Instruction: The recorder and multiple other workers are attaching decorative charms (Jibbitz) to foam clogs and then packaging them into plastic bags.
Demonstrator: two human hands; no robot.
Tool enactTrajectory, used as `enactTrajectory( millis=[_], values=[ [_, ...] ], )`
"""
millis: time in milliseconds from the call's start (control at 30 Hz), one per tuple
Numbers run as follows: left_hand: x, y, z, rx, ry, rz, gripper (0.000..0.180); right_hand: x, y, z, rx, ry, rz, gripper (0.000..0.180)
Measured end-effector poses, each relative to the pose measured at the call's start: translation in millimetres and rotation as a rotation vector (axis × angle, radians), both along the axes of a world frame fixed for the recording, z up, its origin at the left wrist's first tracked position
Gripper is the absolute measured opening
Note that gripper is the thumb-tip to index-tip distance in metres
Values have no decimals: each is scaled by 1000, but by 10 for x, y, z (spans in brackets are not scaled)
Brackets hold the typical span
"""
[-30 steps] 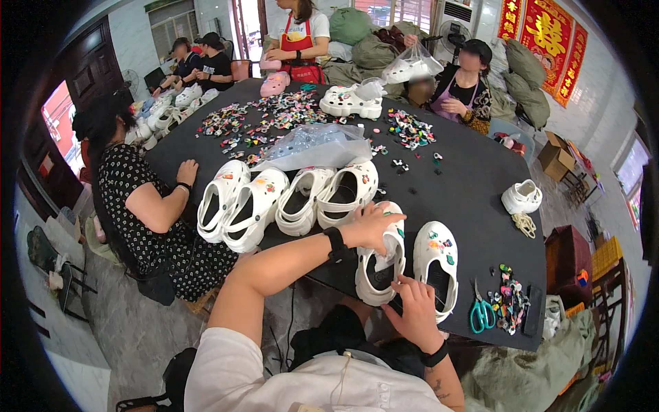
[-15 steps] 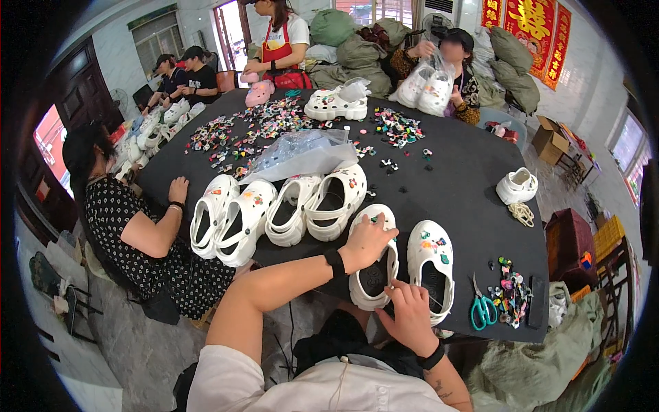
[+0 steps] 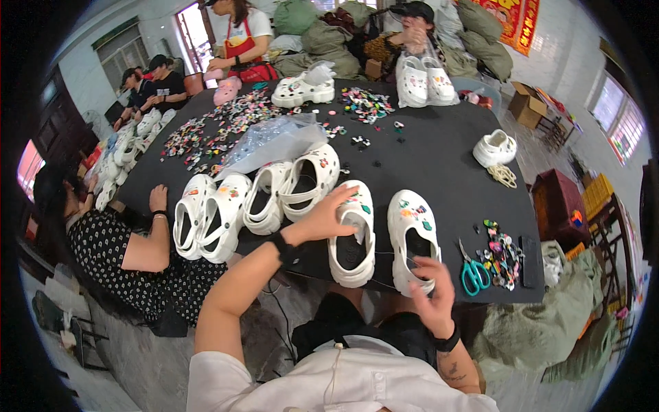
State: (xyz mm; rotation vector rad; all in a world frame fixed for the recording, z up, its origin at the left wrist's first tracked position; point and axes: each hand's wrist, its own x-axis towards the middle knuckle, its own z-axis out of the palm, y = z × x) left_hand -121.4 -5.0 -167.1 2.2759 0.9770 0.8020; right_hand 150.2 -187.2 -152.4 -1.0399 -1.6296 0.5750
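Two white clogs with colourful charms on their toes lie at the table's near edge, heels towards me. My left hand (image 3: 324, 218) is at the side of the left clog (image 3: 352, 264), fingers spread and thumb by its opening. Whether it presses on the clog is hard to tell. My right hand (image 3: 434, 292), slightly blurred, is open at the heel of the right clog (image 3: 412, 218), fingers apart and overlapping the heel. Something pale and clear (image 3: 354, 223) shows inside the left clog. Just left stand more charm-covered white clogs (image 3: 228, 218).
Teal-handled scissors (image 3: 473, 275), loose charms (image 3: 501, 257) and a dark narrow strip (image 3: 529, 261) lie at right. Charm piles (image 3: 237, 120) and a plastic bag (image 3: 274, 141) cover the far left. A white clog (image 3: 494, 149) with cord stands at right. Co-workers surround the table.
My left hand has slid from the left clog's toe to its side. My right hand has moved from that clog's heel to the right one's. A co-worker's bagged clogs have come down onto the table.
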Motion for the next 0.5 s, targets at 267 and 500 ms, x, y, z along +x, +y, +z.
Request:
enactTrajectory(
  millis=[267,500],
  values=[
    [183,-210,-133,6,87,235,80,508,137,-688,-372,497,-195,35],
    [431,-61,-86,70,-32,192,56,138,202,-1016,-362,425,-209,23]
  ],
)
